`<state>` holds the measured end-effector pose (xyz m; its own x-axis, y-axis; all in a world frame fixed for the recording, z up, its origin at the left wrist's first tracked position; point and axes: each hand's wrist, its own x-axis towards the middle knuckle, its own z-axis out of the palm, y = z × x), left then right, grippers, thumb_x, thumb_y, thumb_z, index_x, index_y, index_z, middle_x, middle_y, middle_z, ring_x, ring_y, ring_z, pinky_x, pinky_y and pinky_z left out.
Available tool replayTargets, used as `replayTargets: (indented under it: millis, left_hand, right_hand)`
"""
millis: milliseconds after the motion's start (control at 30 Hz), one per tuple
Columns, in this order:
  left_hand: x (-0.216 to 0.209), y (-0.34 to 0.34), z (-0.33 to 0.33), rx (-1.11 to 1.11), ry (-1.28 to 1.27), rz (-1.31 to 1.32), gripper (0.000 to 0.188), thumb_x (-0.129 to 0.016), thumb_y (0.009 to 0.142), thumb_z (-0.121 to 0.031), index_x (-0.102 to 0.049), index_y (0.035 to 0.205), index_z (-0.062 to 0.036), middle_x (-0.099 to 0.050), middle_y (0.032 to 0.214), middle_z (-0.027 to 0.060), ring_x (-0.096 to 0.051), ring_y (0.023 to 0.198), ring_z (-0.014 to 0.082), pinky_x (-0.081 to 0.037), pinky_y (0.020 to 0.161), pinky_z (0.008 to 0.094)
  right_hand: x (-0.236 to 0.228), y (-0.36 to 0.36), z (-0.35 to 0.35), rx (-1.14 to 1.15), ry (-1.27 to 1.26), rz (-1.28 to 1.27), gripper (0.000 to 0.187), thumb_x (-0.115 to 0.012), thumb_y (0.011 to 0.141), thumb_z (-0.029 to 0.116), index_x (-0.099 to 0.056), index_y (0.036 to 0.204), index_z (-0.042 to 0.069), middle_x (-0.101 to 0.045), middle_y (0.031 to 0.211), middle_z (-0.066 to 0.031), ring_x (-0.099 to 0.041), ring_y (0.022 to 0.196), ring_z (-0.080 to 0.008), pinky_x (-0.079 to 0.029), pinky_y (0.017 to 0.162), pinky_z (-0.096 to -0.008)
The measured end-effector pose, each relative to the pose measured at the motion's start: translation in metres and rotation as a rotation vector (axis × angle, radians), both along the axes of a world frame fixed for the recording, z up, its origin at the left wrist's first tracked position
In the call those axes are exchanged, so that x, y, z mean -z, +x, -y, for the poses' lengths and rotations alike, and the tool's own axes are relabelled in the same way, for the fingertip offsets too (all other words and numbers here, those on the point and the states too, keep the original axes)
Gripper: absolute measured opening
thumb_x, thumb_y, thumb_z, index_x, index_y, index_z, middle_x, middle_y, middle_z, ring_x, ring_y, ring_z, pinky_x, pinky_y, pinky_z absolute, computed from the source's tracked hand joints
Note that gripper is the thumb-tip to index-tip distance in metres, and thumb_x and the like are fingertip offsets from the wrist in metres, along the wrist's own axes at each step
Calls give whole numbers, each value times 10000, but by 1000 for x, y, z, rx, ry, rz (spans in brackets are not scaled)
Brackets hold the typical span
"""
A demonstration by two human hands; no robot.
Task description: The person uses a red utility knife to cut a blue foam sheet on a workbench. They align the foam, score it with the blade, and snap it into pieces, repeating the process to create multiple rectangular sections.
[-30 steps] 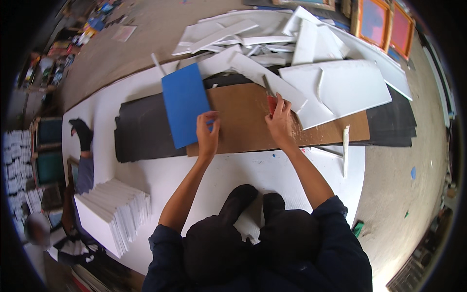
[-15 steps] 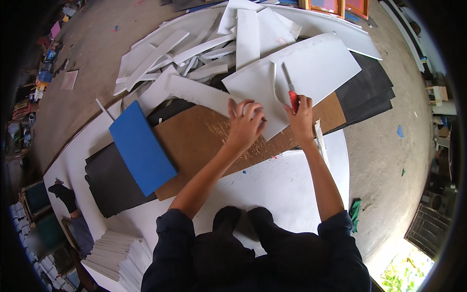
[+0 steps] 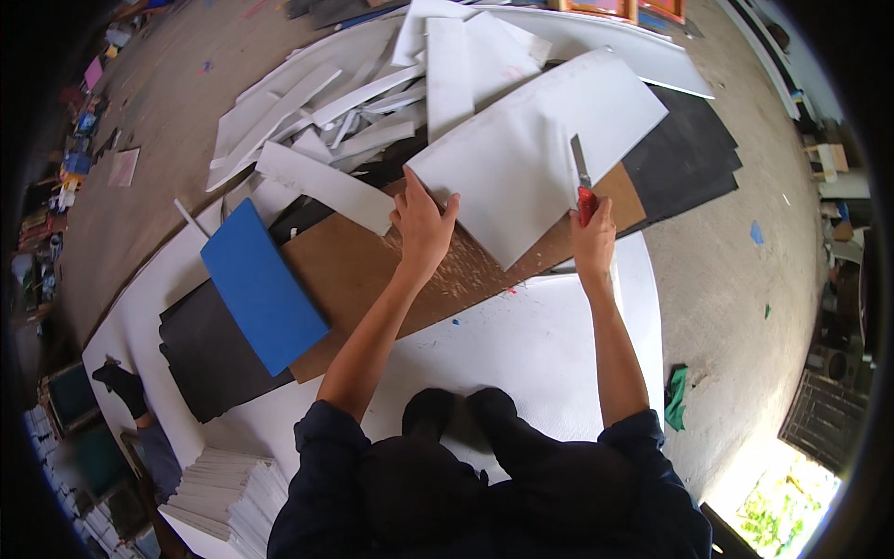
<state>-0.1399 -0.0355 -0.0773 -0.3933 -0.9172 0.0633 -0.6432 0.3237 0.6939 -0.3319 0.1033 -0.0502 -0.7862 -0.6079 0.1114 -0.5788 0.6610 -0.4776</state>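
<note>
My right hand [image 3: 593, 233] is closed round the red handle of a knife [image 3: 583, 168], its grey blade pointing away from me. A narrow white strip [image 3: 571, 172] stands beside the blade, close to my right fingers; whether they grip it I cannot tell. My left hand [image 3: 425, 231] has thumb and index finger spread, the index fingertip at the left corner of a large white sheet [image 3: 531, 130]. That sheet lies tilted over a brown board [image 3: 363, 252]. Left of my left hand lies a white offcut [image 3: 321, 186], its near end by my fingers.
White offcuts [image 3: 345, 102] are heaped at the far side. A blue sheet [image 3: 261, 289] lies at left, with black sheets [image 3: 205, 345] under it. White stacked sheets [image 3: 223, 494] stand near left. Another person's foot [image 3: 121, 387] rests at the left edge. Fine shavings lie on the board.
My left hand has moved left to the large sheet's corner. The white offcut has shifted left, off that sheet. The knife and white strip have moved right, the blade now more upright.
</note>
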Motion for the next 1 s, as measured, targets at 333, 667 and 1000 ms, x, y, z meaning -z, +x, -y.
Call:
replayTargets:
  millis: [333, 667, 1000]
  left_hand:
    - [-32, -6, -50, -67, 854, -706, 882, -485, 882, -76, 232, 1367, -245, -271, 1370, 132, -458, 1088, 233, -476, 808, 427]
    - [23, 153, -68, -427, 478, -547, 538, -392, 909, -95, -213, 1411, -164, -563, 1038, 105, -524, 886, 141, -398, 808, 241]
    - [12, 120, -25, -396, -16, 200, 540, -508, 858, -108, -314, 1362, -110, -423, 1152, 157, -410, 1017, 279, -336, 881, 382]
  right_hand:
    - [-17, -56, -76, 232, -213, -73, 281, -573, 821, 102, -445, 1032, -32, -457, 976, -202, -519, 886, -342, -417, 779, -414]
    - [3, 18, -24, -163, -197, 136, 235, -528, 862, 153, -468, 981, -41, -481, 910, -219, -527, 767, -373, -424, 675, -432]
    - [17, 31, 25, -307, -39, 38, 354, -552, 856, 222, -423, 1103, 3, -484, 1003, -190, -517, 910, -351, -432, 742, -433]
